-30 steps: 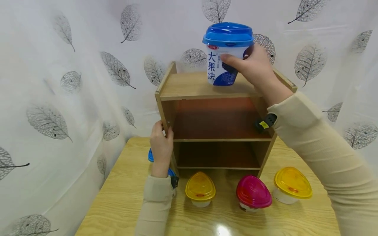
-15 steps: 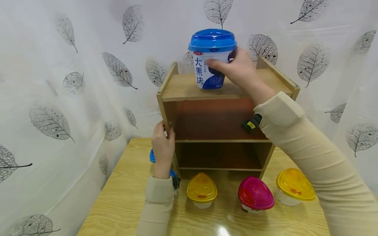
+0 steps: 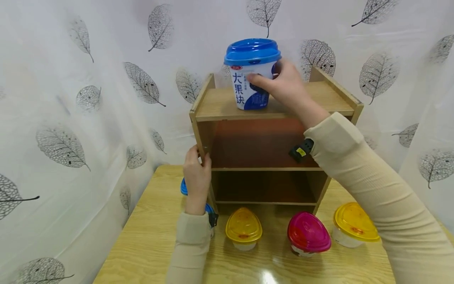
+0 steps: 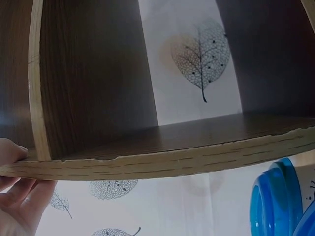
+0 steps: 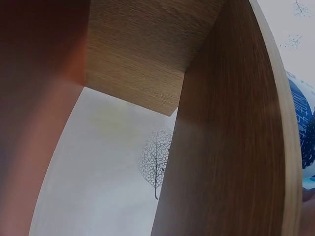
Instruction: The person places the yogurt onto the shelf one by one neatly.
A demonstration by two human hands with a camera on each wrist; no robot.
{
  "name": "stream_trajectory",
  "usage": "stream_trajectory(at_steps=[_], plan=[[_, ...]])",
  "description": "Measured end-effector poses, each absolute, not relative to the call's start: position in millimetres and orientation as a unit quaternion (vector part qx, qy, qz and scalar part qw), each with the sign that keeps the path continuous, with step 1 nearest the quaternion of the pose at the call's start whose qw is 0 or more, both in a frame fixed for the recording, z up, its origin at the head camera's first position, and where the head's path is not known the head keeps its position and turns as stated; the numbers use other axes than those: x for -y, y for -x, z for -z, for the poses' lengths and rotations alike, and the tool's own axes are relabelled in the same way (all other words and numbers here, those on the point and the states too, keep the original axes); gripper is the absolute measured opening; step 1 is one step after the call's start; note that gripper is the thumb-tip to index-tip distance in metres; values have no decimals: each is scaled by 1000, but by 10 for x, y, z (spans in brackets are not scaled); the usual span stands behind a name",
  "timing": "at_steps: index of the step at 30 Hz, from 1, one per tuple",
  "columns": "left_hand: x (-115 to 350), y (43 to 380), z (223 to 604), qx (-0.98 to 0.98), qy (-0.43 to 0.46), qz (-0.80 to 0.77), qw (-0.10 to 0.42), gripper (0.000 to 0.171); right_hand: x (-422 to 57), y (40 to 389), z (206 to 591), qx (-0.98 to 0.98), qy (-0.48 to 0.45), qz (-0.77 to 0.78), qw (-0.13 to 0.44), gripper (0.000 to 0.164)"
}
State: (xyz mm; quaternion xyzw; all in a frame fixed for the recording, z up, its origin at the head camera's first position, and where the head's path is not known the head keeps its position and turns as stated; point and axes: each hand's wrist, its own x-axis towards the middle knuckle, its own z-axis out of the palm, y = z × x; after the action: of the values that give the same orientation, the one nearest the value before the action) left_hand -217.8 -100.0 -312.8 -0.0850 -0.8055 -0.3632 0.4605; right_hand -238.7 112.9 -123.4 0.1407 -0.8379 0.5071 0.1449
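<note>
My right hand point(image 3: 283, 81) grips a yogurt cup point(image 3: 252, 75) with a blue lid, its thumb across the printed front. The cup is upright, its base low over the top board of a small wooden shelf point(image 3: 269, 169). In the right wrist view only a strip of the cup point(image 5: 302, 123) shows past the board edge. My left hand point(image 3: 196, 177) holds the shelf's left side panel at mid height, thumb on the inner side and fingers outside. The left wrist view shows the fingers point(image 4: 34, 199) wrapped about that panel's edge.
Before the shelf stand a yellow-lidded cup point(image 3: 244, 227) and a pink-lidded cup point(image 3: 307, 232). Another yellow-lidded cup point(image 3: 356, 223) is at the right. Blue-lidded cups point(image 3: 183, 187) sit partly hidden behind my left arm. A leaf-patterned curtain point(image 3: 88, 118) hangs behind the table point(image 3: 142, 236).
My right hand has brought the blue-lidded yogurt cup left and lower over the top board, slowing in the last half second. The left hand keeps its hold on the panel.
</note>
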Motion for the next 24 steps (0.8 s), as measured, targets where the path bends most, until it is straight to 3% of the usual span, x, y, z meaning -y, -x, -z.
stream_trajectory(at_steps=[7, 15, 24], plan=[[981, 2190, 3107, 807, 85, 364, 457, 22, -1196, 2339, 1260, 827, -133, -525, 151, 60], [980, 2164, 3119, 809, 77, 366, 454, 22, -1357, 2202, 1303, 752, -132, -609, 212, 55], [990, 2158, 3123, 809, 75, 368, 452, 24, -1443, 2189, 1351, 790, -116, -571, 192, 54]])
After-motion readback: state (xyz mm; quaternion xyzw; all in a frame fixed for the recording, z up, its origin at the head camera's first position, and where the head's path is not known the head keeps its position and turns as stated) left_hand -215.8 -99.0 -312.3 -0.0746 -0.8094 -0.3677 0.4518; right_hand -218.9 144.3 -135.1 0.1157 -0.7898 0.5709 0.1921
